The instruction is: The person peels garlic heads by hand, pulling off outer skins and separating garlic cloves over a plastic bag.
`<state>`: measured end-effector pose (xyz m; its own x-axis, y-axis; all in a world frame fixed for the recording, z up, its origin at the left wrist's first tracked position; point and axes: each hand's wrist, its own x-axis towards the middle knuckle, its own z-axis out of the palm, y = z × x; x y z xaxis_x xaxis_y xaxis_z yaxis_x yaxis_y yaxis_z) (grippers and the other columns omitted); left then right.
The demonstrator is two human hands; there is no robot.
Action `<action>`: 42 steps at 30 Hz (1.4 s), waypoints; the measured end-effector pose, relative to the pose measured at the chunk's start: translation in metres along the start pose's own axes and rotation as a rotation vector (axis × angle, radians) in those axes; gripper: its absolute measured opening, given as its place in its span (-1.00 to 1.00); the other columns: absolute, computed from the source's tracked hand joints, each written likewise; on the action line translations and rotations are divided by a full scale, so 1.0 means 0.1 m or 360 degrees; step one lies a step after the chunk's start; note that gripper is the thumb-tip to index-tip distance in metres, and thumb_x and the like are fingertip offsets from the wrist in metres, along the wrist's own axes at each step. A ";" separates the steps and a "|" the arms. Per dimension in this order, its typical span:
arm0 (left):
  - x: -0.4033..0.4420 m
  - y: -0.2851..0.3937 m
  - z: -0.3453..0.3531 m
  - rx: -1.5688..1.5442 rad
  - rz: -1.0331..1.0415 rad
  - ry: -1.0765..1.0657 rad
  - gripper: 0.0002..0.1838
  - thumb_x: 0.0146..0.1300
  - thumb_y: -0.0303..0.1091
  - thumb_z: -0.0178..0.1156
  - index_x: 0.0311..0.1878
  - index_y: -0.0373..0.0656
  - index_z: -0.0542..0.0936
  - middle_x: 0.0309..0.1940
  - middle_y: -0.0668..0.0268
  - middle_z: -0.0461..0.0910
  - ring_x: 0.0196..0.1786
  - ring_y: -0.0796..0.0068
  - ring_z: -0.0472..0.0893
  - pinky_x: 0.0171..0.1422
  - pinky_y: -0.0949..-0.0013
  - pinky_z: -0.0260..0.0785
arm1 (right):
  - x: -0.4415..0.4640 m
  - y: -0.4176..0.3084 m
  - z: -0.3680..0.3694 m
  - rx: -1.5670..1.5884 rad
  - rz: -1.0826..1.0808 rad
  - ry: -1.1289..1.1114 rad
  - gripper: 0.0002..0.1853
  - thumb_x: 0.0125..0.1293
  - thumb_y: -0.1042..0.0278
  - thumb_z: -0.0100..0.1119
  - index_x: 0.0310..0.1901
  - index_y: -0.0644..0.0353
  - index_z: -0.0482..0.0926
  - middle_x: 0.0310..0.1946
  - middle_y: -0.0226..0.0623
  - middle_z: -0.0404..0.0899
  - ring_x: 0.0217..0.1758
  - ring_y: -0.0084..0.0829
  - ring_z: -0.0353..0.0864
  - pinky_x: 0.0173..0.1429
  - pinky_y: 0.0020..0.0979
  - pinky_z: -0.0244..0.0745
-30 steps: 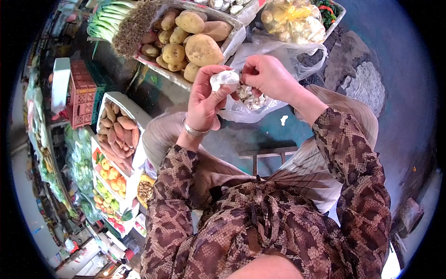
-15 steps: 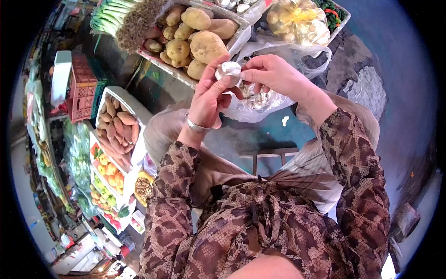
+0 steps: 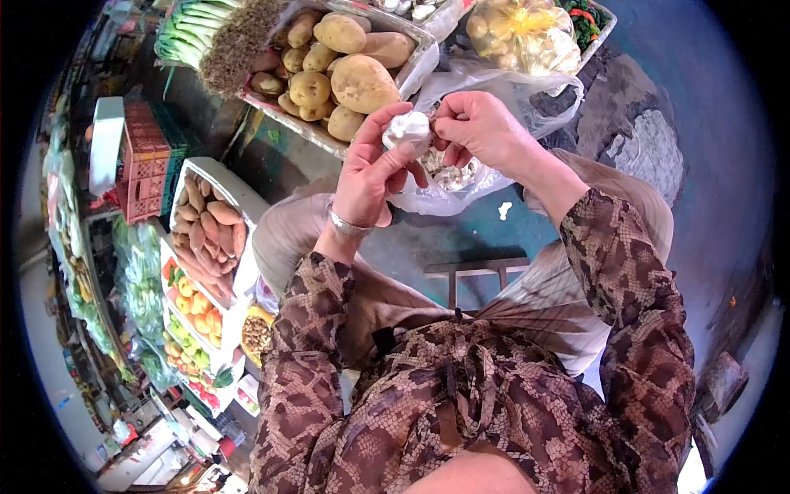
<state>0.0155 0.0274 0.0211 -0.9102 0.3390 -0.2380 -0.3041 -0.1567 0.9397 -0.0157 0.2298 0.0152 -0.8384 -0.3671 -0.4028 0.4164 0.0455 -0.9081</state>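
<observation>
My left hand [image 3: 370,169] holds a white garlic bulb [image 3: 407,133] between thumb and fingers, above the near edge of the potato box. Just right of the bulb is my right hand [image 3: 481,136], its thumb and forefinger pinched together; whatever is between them is too small to make out. Below both hands lies a clear plastic bag [image 3: 543,115], spread open, with garlic pieces and peelings [image 3: 451,171] inside. The hands partly cover the bag's contents.
Ahead stands a box of potatoes [image 3: 362,82], beside spring onions [image 3: 193,33]. A bag of round produce [image 3: 522,37] is at the top right. Sweet potatoes [image 3: 210,230] fill a box at left, near red crates [image 3: 146,165]. A white scrap [image 3: 504,211] lies on the floor.
My right hand first came onto the bulb, then drew back slightly to its right with fingers pinched. The left hand still holds the bulb, now a little farther right than at first.
</observation>
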 end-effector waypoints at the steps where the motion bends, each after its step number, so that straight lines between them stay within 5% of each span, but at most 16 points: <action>1: 0.00 0.01 0.01 -0.0162 -0.0013 -0.0012 -0.50 0.43 -0.43 0.22 0.39 -0.12 0.38 0.04 0.28 0.63 -0.39 0.53 0.63 -0.48 0.61 0.26 | 0.00 0.00 0.00 -0.0007 0.0016 -0.0017 -0.84 0.42 0.37 0.15 -0.24 0.29 0.57 -0.41 -0.37 0.62 -0.47 -0.58 0.64 -0.42 -0.53 0.53; 3: 0.00 0.03 -0.01 -0.0319 -0.0029 -0.0027 -0.53 0.44 -0.43 0.19 0.38 -0.12 0.38 0.05 0.25 0.63 -0.39 0.49 0.65 -0.49 0.61 0.24 | 0.01 0.00 0.01 -0.0007 0.0031 -0.0031 -0.84 0.42 0.36 0.16 -0.24 0.30 0.57 -0.42 -0.38 0.60 -0.49 -0.59 0.63 -0.42 -0.53 0.53; 5: 0.01 0.02 -0.06 -0.0358 -0.0107 -0.0104 -0.52 0.45 -0.35 0.12 0.40 -0.05 0.33 0.32 0.03 0.48 -0.36 0.33 0.67 -0.35 0.40 0.54 | 0.01 0.03 0.02 -0.0155 0.0035 0.0006 -0.75 0.32 0.33 0.21 -0.26 0.43 0.59 -0.43 -0.24 0.64 -0.48 -0.47 0.67 -0.38 -0.41 0.61; 6: 0.01 0.00 -0.07 -0.0360 -0.0109 -0.0105 -0.52 0.45 -0.35 0.12 0.40 -0.05 0.33 0.32 0.03 0.48 -0.36 0.33 0.67 -0.35 0.40 0.54 | 0.01 0.02 0.01 -0.0155 0.0038 0.0007 -0.75 0.32 0.33 0.21 -0.26 0.43 0.59 -0.43 -0.24 0.64 -0.48 -0.47 0.67 -0.38 -0.41 0.61; 9: 0.01 -0.05 -0.09 -0.0414 -0.0132 -0.0120 -0.49 0.44 -0.30 0.13 0.41 -0.02 0.32 0.32 0.01 0.47 -0.40 0.33 0.64 -0.38 0.42 0.51 | 0.02 0.03 0.01 -0.0337 -0.0010 0.0062 -0.72 0.29 0.29 0.25 -0.27 0.43 0.59 -0.46 -0.23 0.62 -0.51 -0.45 0.66 -0.38 -0.37 0.60; 11: 0.00 -0.06 -0.06 -0.0597 -0.0121 -0.0109 -0.51 0.47 -0.29 0.11 0.41 -0.05 0.31 0.10 0.12 0.62 -0.44 0.34 0.66 -0.55 0.57 0.22 | 0.03 0.07 0.02 -0.0291 -0.0073 0.0036 -0.68 0.27 0.26 0.29 -0.27 0.45 0.59 -0.49 -0.21 0.62 -0.51 -0.42 0.66 -0.39 -0.32 0.56; 15: 0.00 -0.09 -0.07 -0.0711 -0.0104 -0.0215 -0.49 0.47 -0.25 0.10 0.43 -0.04 0.29 0.14 0.06 0.59 -0.45 0.34 0.65 -0.55 0.57 0.23 | 0.00 0.09 -0.01 -0.0503 -0.0048 0.0032 -0.81 0.32 0.35 0.24 -0.20 0.33 0.61 -0.46 -0.31 0.60 -0.53 -0.54 0.60 -0.43 -0.43 0.52; 17: -0.01 0.02 -0.01 -0.0678 -0.0010 -0.0331 -0.43 0.50 -0.10 0.07 0.47 -0.02 0.23 0.30 -0.09 0.44 -0.49 0.42 0.57 -0.50 0.50 0.43 | 0.04 0.32 -0.03 -0.1175 -0.0367 0.0213 -0.79 0.24 0.35 0.26 -0.15 0.26 0.64 -0.44 -0.21 0.63 -0.47 -0.33 0.65 -0.31 -0.30 0.56; 18: 0.03 0.03 -0.03 -0.0627 0.0001 -0.0297 -0.44 0.53 -0.10 0.04 0.49 -0.01 0.20 0.30 -0.08 0.44 -0.46 0.42 0.60 -0.54 0.52 0.40 | -0.05 0.13 0.02 -0.0979 -0.0001 0.0040 -0.75 0.17 0.34 0.26 -0.10 0.17 0.66 -0.36 -0.14 0.68 -0.37 -0.10 0.64 -0.18 -0.22 0.58; 21: 0.06 0.03 -0.03 -0.0445 -0.0054 -0.0165 -0.45 0.53 -0.15 0.03 0.50 0.01 0.19 0.30 -0.05 0.46 -0.39 0.41 0.65 -0.54 0.55 0.38 | -0.03 0.23 -0.03 -0.1409 -0.0375 0.0090 -0.72 0.19 0.35 0.23 -0.05 0.17 0.67 -0.33 -0.13 0.69 -0.30 -0.13 0.65 -0.13 -0.24 0.57; 22: 0.03 0.05 0.02 -0.0522 -0.0049 -0.0105 -0.47 0.48 -0.31 0.07 0.47 -0.01 0.26 0.24 0.03 0.54 -0.35 0.37 0.69 -0.56 0.60 0.20 | 0.00 0.23 -0.04 -0.1406 -0.0379 0.0088 -0.72 0.19 0.35 0.23 -0.05 0.17 0.67 -0.33 -0.13 0.69 -0.30 -0.13 0.65 -0.13 -0.24 0.57; 24: 0.04 0.05 0.00 -0.0484 -0.0090 -0.0080 -0.46 0.46 -0.34 0.07 0.48 -0.01 0.26 0.24 0.06 0.54 -0.34 0.37 0.69 -0.56 0.60 0.19 | 0.04 0.20 -0.07 -0.1464 -0.0358 0.0167 -0.67 0.23 0.35 0.21 0.02 0.22 0.66 -0.36 -0.19 0.67 -0.30 -0.33 0.68 -0.14 -0.30 0.57; 30: 0.05 0.01 0.00 -0.0348 -0.0077 0.0062 -0.41 0.46 -0.44 0.06 0.51 -0.02 0.21 0.14 0.21 0.58 -0.32 0.42 0.69 -0.54 0.60 0.17 | 0.02 -0.05 -0.10 -0.0339 0.0007 -0.0237 -0.69 0.39 0.23 0.23 0.01 0.27 0.66 -0.31 -0.43 0.67 -0.29 -0.63 0.66 -0.27 -0.54 0.49; 32: 0.05 -0.03 -0.01 -0.0066 -0.0032 -0.0024 -0.42 0.46 -0.50 0.08 0.50 -0.02 0.22 0.16 0.22 0.53 -0.31 0.41 0.65 -0.41 0.52 0.47 | 0.04 0.00 -0.07 -0.0087 0.0038 -0.0198 -0.70 0.43 0.17 0.24 -0.06 0.27 0.66 -0.29 -0.41 0.69 -0.31 -0.65 0.68 -0.32 -0.62 0.48; 42: 0.05 -0.05 0.06 0.0196 0.0172 0.0068 -0.41 0.34 -0.63 0.22 0.40 -0.06 0.37 0.04 0.28 0.60 -0.31 0.52 0.64 -0.29 0.49 0.58 | -0.01 0.02 -0.03 -0.0117 0.0019 -0.0130 -0.82 0.40 0.33 0.22 -0.14 0.29 0.63 -0.31 -0.33 0.71 -0.33 -0.59 0.71 -0.29 -0.59 0.54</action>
<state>0.0143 0.0352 0.0166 -0.9478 0.2860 -0.1414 -0.1691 -0.0745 0.9828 -0.0152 0.2329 0.0134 -0.8011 -0.4403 -0.4055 0.3963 0.1174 -0.9106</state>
